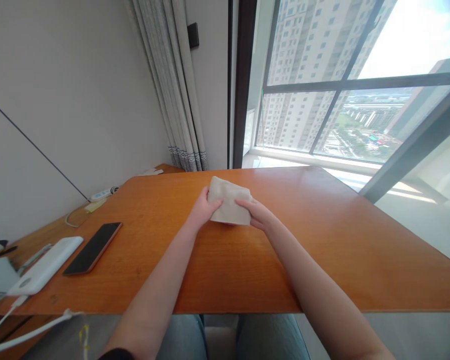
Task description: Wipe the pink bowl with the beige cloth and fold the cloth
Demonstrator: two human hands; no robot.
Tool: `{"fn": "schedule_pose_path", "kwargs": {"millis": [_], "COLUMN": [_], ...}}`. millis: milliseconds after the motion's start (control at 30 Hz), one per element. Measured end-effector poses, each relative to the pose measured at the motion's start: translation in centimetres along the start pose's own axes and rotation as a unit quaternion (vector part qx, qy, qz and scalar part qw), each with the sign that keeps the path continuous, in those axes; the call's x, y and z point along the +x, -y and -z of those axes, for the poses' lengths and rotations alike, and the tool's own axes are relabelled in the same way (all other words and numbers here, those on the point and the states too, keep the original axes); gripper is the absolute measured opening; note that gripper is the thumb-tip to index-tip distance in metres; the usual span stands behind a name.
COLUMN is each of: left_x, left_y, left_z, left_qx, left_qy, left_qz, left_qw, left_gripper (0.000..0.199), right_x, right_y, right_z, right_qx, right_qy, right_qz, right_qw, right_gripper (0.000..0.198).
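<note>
Both hands hold up a folded, off-white cloth or paper napkin (229, 196) over the middle of the wooden table; which of the two it is I cannot tell. My left hand (205, 207) is closed on its left edge, thumb lying across the front face. At the right edge my right hand (260, 214) pinches it the same way, with the thumb on top. The fingers behind the napkin are mostly hidden. Its surface looks plain and roughly square, slightly tilted.
On the left of the wooden table (345, 240) lie a black-screened phone (93, 248) and a white power bank (47, 265) with a white cable (33, 334). A power strip (104, 194) sits by the wall. Beyond the table are a grey curtain (172, 80) and a large window (303, 115).
</note>
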State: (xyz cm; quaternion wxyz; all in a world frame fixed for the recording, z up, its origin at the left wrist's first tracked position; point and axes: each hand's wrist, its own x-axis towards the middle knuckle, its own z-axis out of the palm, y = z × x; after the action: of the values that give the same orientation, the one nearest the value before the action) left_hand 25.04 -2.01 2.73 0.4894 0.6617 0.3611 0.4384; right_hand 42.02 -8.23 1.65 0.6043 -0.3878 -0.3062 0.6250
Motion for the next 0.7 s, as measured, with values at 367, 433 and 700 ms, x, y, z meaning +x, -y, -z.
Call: {"fn": "schedule_pose_path", "kwargs": {"millis": [367,433,700], "left_x": [-0.8,-0.9,-2.0], "left_y": [8.0,8.3,6.6], "left_z": [-3.1,-3.3,-6.0], "left_qx": [0.100,0.083,-0.236], "left_qy": [-0.022,-0.028,-0.139], "left_qz": [-0.020,-0.008,0.076], "left_qw": [0.995,0.996,0.959], "left_gripper": [0.046,0.047,0.055], "right_x": [-0.4,-0.2,1.2], "right_y": [-0.6,-2.0,-5.1], "right_z": [1.2,0.9,0.0], "right_qx": [-0.666,-0.738,-0.722], "right_qy": [0.020,0.031,-0.057], "right_qz": [0.261,0.214,0.345], "right_qw": [0.699,0.640,0.597], "right_gripper": [0.017,0.028,0.014]}}
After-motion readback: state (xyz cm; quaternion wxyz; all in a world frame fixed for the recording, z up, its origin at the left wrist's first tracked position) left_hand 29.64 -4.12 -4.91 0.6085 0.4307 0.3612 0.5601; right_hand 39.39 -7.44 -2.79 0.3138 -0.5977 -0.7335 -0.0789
